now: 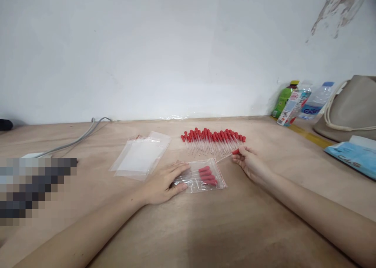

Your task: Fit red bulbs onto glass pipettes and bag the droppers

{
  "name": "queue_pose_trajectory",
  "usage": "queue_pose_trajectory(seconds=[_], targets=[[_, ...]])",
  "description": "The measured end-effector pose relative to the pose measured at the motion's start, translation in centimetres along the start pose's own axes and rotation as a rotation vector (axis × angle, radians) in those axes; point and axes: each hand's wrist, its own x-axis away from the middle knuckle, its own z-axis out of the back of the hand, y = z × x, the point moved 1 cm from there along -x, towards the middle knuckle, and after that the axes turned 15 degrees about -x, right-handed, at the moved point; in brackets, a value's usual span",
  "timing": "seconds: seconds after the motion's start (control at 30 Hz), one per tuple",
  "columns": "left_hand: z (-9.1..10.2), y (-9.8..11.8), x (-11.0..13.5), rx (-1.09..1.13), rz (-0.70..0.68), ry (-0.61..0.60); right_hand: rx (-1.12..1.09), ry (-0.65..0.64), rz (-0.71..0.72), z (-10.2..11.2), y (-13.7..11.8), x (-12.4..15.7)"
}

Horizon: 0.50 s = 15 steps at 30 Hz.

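Note:
On the table lies a clear zip bag (192,181) with several red-bulbed droppers inside, its red-striped end toward the right. My left hand (164,183) holds the bag's left end against the table, fingers along its far side and thumb at the near edge. Pinched in my right hand (249,164) is a dropper (235,152) by its red bulb. Its clear thin stem points left, with its tip at the bag's striped end; whether the tip is inside I cannot tell. Just beyond the bag, a row of droppers (205,136) lies with red bulbs away from me.
Flat zip bags (136,156) lie in a stack left of the droppers. At the right stand bottles (284,99), a beige bag (349,103) and a blue packet (351,156). A grey cable (73,142) and a blurred-out dark object (32,189) are at the left.

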Motion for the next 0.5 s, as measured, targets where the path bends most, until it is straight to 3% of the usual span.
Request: queue_pose_trajectory(seconds=[0.27,0.5], targets=[[-0.1,-0.1,0.1,-0.003,0.021,-0.007,-0.066,-0.128,-0.213,-1.7,0.6,1.9],[-0.1,0.0,0.1,-0.006,0.028,-0.016,0.31,-0.447,-0.185,-2.5,0.8,2.7]])
